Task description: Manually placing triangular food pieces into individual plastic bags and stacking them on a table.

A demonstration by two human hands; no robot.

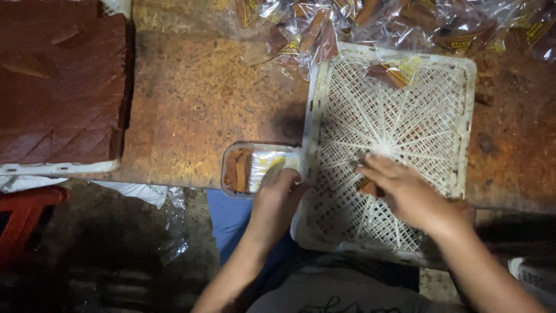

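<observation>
at nine to eleven o'clock a big brown slab, scored with diagonal cuts, sits in a white tray at the edge of a rusty orange table. below it, at eight o'clock, a red stool and crumpled clear plastic lie on the dark floor. near the centre a small clear plastic container holds brown pieces at its left end and a yellowish wrapper toward its right. the left hand rests on the container's right end, fingers curled over it, gripping its edge. just beside it, from twelve to four o'clock, lies a white lattice crate, touching the container. the right hand presses on the lattice, fingers closed around a small brown piece. at twelve to one o'clock a heap of wrapped brown pieces in clear film spills over the crate's far rim.
</observation>
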